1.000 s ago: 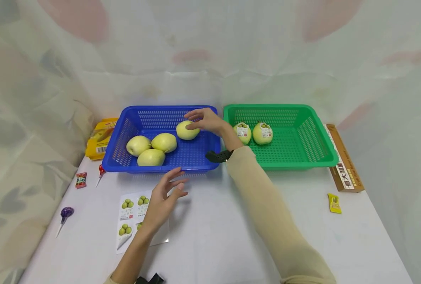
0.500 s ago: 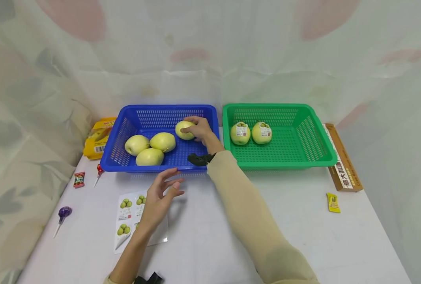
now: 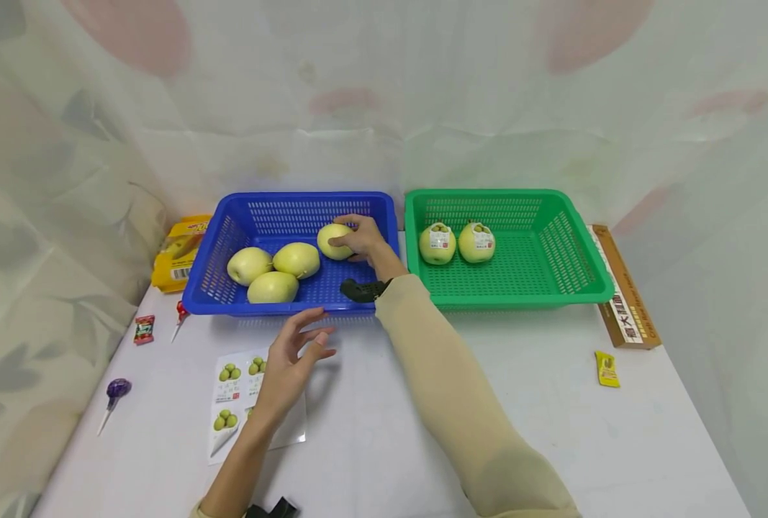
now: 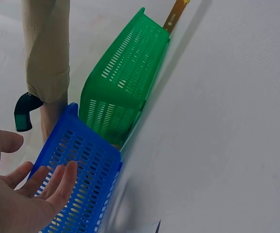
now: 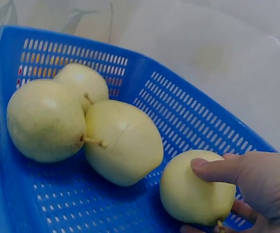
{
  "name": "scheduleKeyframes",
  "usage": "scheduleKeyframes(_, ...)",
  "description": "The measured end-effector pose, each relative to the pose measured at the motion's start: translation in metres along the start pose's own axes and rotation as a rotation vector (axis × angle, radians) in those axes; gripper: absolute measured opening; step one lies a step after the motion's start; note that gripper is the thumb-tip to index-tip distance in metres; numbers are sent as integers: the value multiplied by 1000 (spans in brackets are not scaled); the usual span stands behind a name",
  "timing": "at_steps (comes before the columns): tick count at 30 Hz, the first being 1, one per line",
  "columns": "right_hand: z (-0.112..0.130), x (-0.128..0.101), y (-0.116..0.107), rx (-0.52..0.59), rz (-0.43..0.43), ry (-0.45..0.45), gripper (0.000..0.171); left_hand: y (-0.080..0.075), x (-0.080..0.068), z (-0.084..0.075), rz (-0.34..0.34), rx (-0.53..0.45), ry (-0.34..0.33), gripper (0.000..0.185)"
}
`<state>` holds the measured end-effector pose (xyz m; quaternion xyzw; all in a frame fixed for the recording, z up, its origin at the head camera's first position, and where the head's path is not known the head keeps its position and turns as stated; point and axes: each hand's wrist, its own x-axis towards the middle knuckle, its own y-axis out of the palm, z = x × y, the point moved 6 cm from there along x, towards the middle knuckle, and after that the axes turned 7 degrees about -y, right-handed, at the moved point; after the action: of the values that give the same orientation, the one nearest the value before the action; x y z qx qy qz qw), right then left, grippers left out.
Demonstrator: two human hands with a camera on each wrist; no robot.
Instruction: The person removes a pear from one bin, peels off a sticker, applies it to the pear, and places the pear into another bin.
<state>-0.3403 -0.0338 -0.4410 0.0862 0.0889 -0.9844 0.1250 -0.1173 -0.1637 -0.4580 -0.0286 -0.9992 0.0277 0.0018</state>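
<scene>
**Four pears in the blue basket**

Head view: right hand (image 3: 360, 239) is gripping a pear (image 3: 333, 241) near the blue basket (image 3: 293, 205) right wall; left hand (image 3: 289, 363) is hovering open by its front rim.

Right wrist: fingers (image 5: 220, 170) are wrapping the pear; a fuller, gentle grip is avoiding bruising.

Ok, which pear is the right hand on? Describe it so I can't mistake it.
Find the blue basket, left of the green basket. It holds four yellow-green pears; three cluster at its left. The one you want, the gripped pear, sits apart nearest the green basket, with the right hand curled round it.
</scene>
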Motion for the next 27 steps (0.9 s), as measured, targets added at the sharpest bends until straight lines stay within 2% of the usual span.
scheduleKeyframes(4, 0, 0, 3, -13, 45, 9, 55, 1, 0, -1, 1, 3, -13, 48)
scheduleKeyframes(14, -2, -3, 9, 66, 126, 40, 58, 1, 0, -1, 2, 5, -19, 49)
scheduleKeyframes(21, -2, -2, 6, 72, 129, 63, 61, 3, 1, 0, -1, 8, -20, 49)
scheduleKeyframes(24, 3, -4, 2, 109, 145, 29, 61, 3, 1, 0, -4, 12, -18, 49)
scheduleKeyframes(27, 17, -11, -3, 137, 201, -64, 61, 2, 0, 0, -13, 16, -16, 48)
